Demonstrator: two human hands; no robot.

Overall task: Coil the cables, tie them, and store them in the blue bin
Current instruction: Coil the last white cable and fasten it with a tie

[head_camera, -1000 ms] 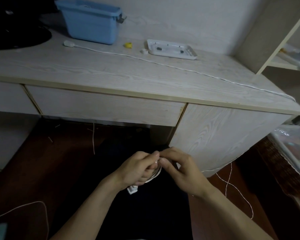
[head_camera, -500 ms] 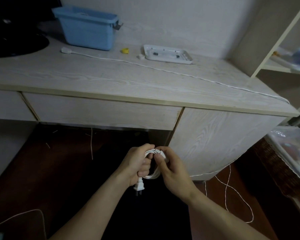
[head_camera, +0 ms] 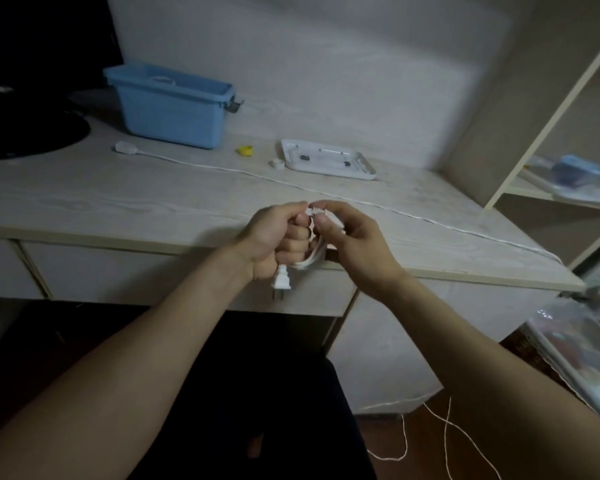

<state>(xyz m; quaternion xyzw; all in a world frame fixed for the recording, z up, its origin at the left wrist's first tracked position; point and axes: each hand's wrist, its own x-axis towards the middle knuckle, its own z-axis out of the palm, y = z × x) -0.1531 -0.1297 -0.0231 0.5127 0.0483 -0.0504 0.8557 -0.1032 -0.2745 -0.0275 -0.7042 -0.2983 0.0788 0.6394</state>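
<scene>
1. Head view: left hand (head_camera: 278,237) fisted round white coiled cable (head_camera: 309,261) over desk (head_camera: 118,202) front edge; plug (head_camera: 282,280) hangs below.
2. Right hand (head_camera: 347,233) pinches coil's top w/ thumb + forefinger.
3. Blue bin (head_camera: 174,105) at back-left corner; 2nd cable (head_camera: 326,194) runs across desk.

The worktop (head_camera: 118,199) is pale wood-grain laminate, matt. Far left, the bin (head_camera: 174,109) is smooth blue plastic. The tray (head_camera: 326,164) is glossy white plastic. The cable (head_camera: 309,261) has a smooth white plastic jacket.
</scene>
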